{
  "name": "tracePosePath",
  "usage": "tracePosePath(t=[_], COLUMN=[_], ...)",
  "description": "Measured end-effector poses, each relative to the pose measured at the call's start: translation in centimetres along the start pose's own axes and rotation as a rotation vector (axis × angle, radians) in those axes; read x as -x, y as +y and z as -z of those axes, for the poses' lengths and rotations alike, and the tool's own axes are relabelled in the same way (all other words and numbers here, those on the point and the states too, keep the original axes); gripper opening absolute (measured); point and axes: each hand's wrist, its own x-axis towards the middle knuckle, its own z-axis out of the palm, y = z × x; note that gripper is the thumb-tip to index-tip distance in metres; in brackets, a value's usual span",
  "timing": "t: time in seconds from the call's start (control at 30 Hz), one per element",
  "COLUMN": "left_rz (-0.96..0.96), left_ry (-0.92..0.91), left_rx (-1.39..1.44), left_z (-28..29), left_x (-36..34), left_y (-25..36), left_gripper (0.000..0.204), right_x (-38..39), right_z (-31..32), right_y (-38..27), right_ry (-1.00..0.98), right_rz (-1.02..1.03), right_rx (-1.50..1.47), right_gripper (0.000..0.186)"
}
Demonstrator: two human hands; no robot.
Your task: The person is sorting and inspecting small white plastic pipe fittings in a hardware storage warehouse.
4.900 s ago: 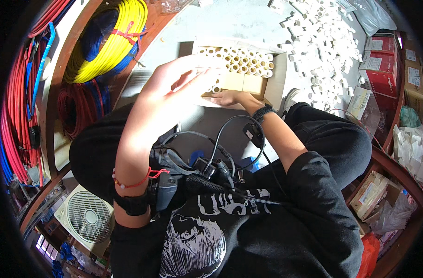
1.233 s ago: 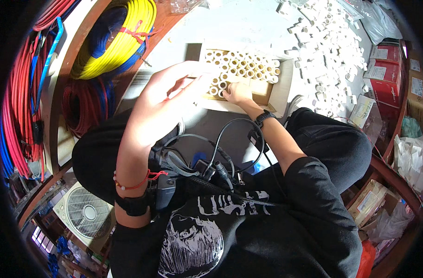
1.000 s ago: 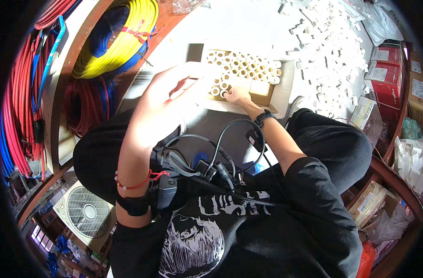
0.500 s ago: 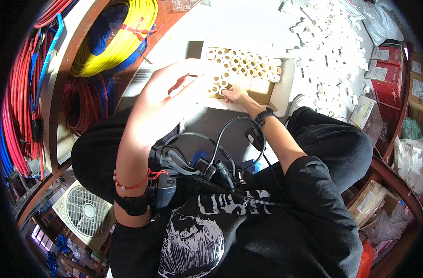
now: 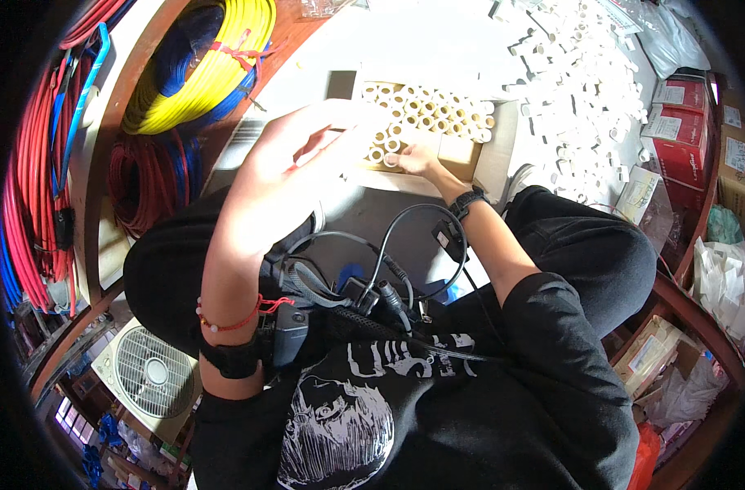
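A shallow cardboard box [image 5: 497,155] holds rows of short white tubes [image 5: 426,122], most standing on end with their round openings up. My right hand [image 5: 418,158] reaches over the box's near side, its fingers closed on a white tube [image 5: 390,160] at the near end of the rows. My left hand [image 5: 295,167] is stretched over the box's left end, with a gap between thumb and fingers. Strong light washes out its fingertips, so whether they touch the tubes is unclear.
Many loose white tubes [image 5: 585,98] lie scattered at the far right. Yellow cable coils [image 5: 197,82] and red cables [image 5: 50,180] are at the left. Red boxes [image 5: 679,135] stand at the right. A black cable [image 5: 462,237] loops over my lap, and a box fan [image 5: 153,371] stands lower left.
My right hand has shifted slightly at the near end of the tube rows, and its fingers are a little straighter. The left hand stays over the box's left end.
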Motion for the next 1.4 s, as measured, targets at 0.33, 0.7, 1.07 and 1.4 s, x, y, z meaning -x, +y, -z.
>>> tracePosePath(t=[0.33,0.7,1.07,1.4], left_rz=[0.022,0.03,0.074,-0.003], left_ry=[-0.004,0.066,0.042,0.047], left_rx=[-0.143,0.031,0.034,-0.041], left_z=[-0.1,0.1,0.1,0.0], left_x=[0.1,0.6,0.6,0.9], left_y=[0.9,0.3,0.5,0.6], left_gripper=[0.022,0.02,0.021,0.023], right_x=[0.0,1.3,1.6,0.9], right_z=[-0.2,-2.2,-1.7,3.4], right_y=[-3.2,-4.1,-3.5,-3.2], right_ry=[-0.426,-0.26,-0.113,-0.636], right_rz=[0.35,0.27,0.319,0.205], right_rx=[0.486,0.805,0.785,0.369], right_gripper=[0.02,0.025,0.031,0.028])
